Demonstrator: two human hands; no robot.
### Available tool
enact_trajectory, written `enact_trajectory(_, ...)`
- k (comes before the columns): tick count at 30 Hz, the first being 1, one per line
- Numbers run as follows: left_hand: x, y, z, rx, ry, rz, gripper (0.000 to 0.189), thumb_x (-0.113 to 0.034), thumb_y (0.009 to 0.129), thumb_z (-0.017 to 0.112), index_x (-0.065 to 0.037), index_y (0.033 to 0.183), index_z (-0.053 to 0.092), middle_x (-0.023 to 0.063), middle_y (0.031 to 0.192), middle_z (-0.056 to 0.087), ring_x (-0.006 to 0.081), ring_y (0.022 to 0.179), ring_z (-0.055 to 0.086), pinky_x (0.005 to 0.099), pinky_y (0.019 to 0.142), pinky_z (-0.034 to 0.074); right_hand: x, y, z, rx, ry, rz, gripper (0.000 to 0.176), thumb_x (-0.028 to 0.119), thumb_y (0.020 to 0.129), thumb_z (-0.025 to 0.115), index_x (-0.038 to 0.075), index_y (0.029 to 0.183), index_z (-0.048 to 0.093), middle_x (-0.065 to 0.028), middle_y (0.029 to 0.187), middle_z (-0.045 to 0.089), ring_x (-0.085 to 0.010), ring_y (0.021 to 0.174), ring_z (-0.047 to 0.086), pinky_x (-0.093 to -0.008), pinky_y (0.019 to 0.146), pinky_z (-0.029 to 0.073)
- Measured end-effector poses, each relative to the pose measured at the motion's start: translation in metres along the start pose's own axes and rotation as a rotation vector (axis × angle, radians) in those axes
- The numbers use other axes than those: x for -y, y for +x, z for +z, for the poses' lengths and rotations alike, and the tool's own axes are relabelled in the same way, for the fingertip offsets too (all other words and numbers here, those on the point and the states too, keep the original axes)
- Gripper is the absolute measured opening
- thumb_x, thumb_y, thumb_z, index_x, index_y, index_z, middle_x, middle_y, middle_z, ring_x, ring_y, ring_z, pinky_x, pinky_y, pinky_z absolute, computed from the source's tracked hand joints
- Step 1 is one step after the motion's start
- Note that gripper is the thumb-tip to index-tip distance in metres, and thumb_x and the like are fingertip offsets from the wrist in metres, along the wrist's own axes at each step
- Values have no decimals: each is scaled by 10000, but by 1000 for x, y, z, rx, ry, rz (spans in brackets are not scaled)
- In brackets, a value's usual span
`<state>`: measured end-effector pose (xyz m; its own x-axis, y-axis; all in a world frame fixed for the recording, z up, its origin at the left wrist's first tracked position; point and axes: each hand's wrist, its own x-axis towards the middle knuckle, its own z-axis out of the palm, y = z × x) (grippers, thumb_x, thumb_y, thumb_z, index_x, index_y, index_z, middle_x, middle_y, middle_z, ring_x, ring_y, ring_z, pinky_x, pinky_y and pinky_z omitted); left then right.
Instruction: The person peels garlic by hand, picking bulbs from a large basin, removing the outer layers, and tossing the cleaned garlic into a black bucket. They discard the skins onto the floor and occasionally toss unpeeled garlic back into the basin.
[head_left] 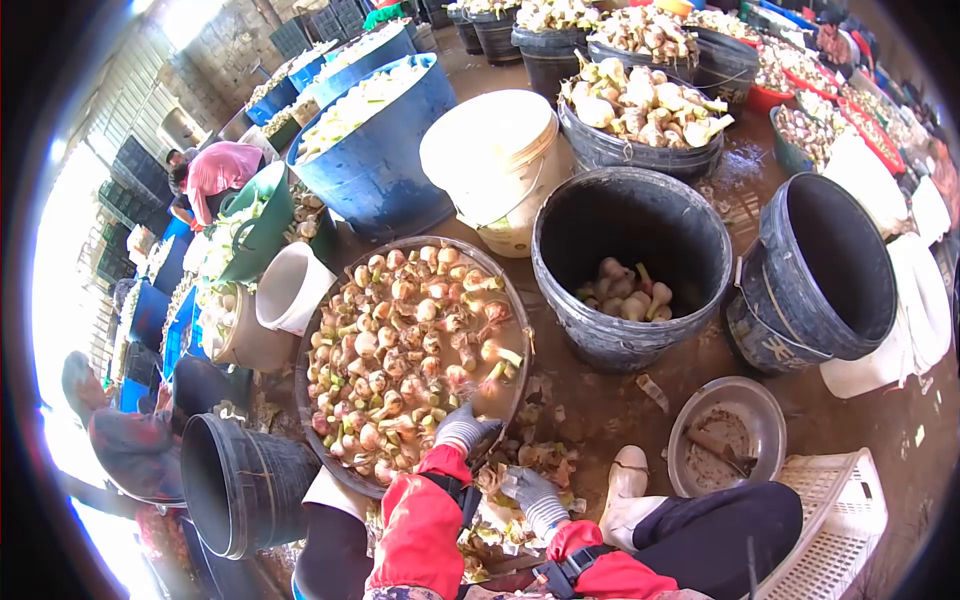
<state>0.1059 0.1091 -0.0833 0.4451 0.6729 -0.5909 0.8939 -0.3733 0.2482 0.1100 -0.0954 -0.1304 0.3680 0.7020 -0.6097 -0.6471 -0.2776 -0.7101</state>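
Observation:
My left hand, in a grey striped glove, is at the near right rim of a wide round tub. Its fingers are drawn together, and what they hold, if anything, is hidden. Many garlic bulbs with short cut stems fill the tub, some in murky water at its right side. Lower right, my right hand, also gloved, has its fingers closed around a brownish garlic bulb. Loose peels and leaves lie below and around both hands.
A black bucket holds a few bulbs. Beside it stand empty black buckets, a metal bowl with a tool in it and a white crate. Behind are a white bucket and a blue tub. Other people sit at left.

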Motion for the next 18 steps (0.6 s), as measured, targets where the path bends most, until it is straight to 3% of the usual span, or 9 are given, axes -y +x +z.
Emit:
enact_trajectory(3, 18, -9, -7, 69, -176, 124, 686, -486, 697, 716, -9, 1164, 561, 192, 1079, 629, 301, 1018, 604, 364, 903, 450, 14, -5, 1, 13, 98, 74, 312, 112, 852, 612, -35, 1124, 576, -52, 972, 624, -125, 887, 560, -249, 798, 452)
enact_trajectory(4, 26, -18, -5, 49, -354, 172, 586, -356, 725, 725, -16, 1169, 551, 152, 1022, 646, 258, 956, 624, 334, 843, 479, 14, -3, 0, 29, 154, 91, 304, 112, 853, 611, -30, 1121, 582, -45, 961, 624, -108, 857, 554, -237, 769, 452)
enact_trajectory(5, 31, -34, -10, 42, -354, 166, 586, -356, 725, 725, -16, 1169, 551, 152, 1022, 646, 258, 956, 624, 334, 843, 479, 12, -2, -1, 46, 210, 108, 297, 112, 855, 611, -25, 1117, 588, -39, 949, 624, -91, 827, 548, -225, 739, 452)
enact_trajectory(7, 35, -80, -27, 311, -1195, 218, 506, -202, 754, 694, -19, 1193, 524, 123, 1035, 625, 246, 927, 626, 326, 812, 505, 27, -12, 4, 18, 165, 57, 295, 106, 854, 614, -11, 1124, 596, -16, 946, 622, -76, 798, 545, -208, 710, 451)
enact_trajectory(10, 45, -146, -12, 262, -1703, 272, 494, -95, 760, 672, -26, 1213, 489, 125, 1123, 574, 271, 985, 598, 380, 826, 527, 46, -25, 14, 54, 303, 16, 368, 121, 846, 642, -11, 1183, 571, -31, 1030, 619, -91, 888, 551, -223, 780, 452)
enact_trajectory(13, 56, -183, 12, 283, -1872, 282, 452, -82, 725, 720, -33, 1138, 543, 123, 1079, 595, 259, 997, 591, 402, 842, 518, 83, -58, 26, 200, 52, -84, 431, 147, 840, 657, -10, 1225, 543, -59, 1074, 614, -104, 951, 546, -225, 831, 444)
enact_trajectory(14, 63, -192, 19, 292, -1812, 235, 451, -81, 703, 746, -32, 1112, 561, 119, 1057, 603, 257, 996, 590, 383, 861, 509, 66, -50, 25, 203, -130, -154, 466, 156, 833, 665, -11, 1245, 525, -77, 1095, 612, -118, 979, 550, -224, 858, 442)
enact_trajectory(17, 68, -213, 42, -18, -1548, 154, 460, 9, 680, 751, -18, 1098, 563, 126, 1108, 588, 243, 1029, 574, 365, 888, 488, 63, -61, 26, 290, -209, -76, 472, 133, 842, 635, -18, 1268, 497, -109, 1102, 619, -138, 967, 573, -237, 847, 461)
enact_trajectory(18, 74, -211, 55, -127, -1330, 300, 491, 11, 671, 764, 6, 1103, 531, 127, 1142, 560, 244, 1073, 547, 345, 940, 457, 57, -59, 26, 291, -211, -78, 472, 133, 842, 635, -18, 1268, 497, -109, 1102, 619, -138, 967, 573, -237, 847, 461)
